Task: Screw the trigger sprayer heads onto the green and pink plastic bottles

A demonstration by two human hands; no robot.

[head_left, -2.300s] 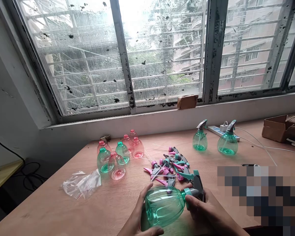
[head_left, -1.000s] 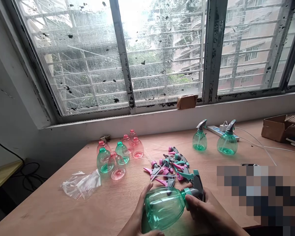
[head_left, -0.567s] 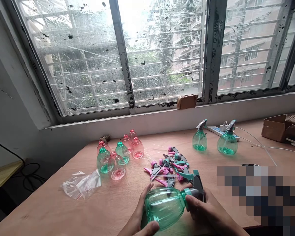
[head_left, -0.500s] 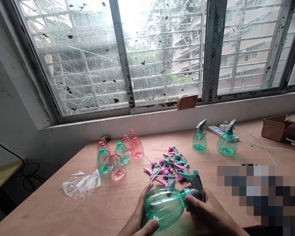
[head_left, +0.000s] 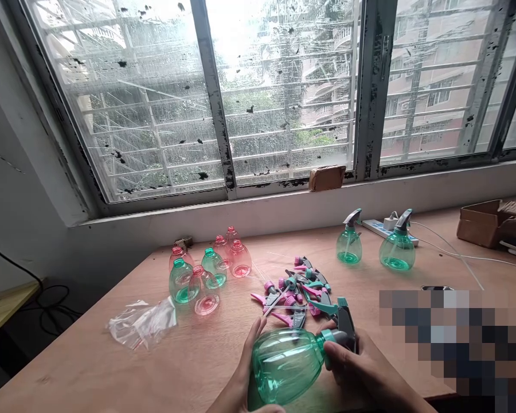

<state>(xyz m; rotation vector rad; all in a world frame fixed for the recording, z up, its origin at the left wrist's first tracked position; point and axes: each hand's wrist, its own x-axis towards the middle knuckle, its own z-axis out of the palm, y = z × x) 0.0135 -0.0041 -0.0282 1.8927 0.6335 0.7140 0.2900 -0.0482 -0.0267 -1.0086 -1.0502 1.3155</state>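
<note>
A clear green spray bottle (head_left: 284,362) lies on its side low in the head view, over the near edge of the wooden table (head_left: 90,367). My left hand (head_left: 244,373) is wrapped round the bottle's body. My right hand (head_left: 361,370) grips the teal collar and grey trigger head (head_left: 343,327) at the bottle's neck. Just behind lies a pile of loose pink and teal trigger heads (head_left: 298,289).
Several capless pink and green bottles (head_left: 206,269) stand at the left. Two finished green spray bottles (head_left: 374,244) stand at the back right, by a power strip (head_left: 387,226). A crumpled plastic bag (head_left: 141,324) lies left. A cardboard box (head_left: 485,221) sits far right.
The bottle has turned slightly in my hands and my left thumb has shifted along its base. Everything else on the table stays put.
</note>
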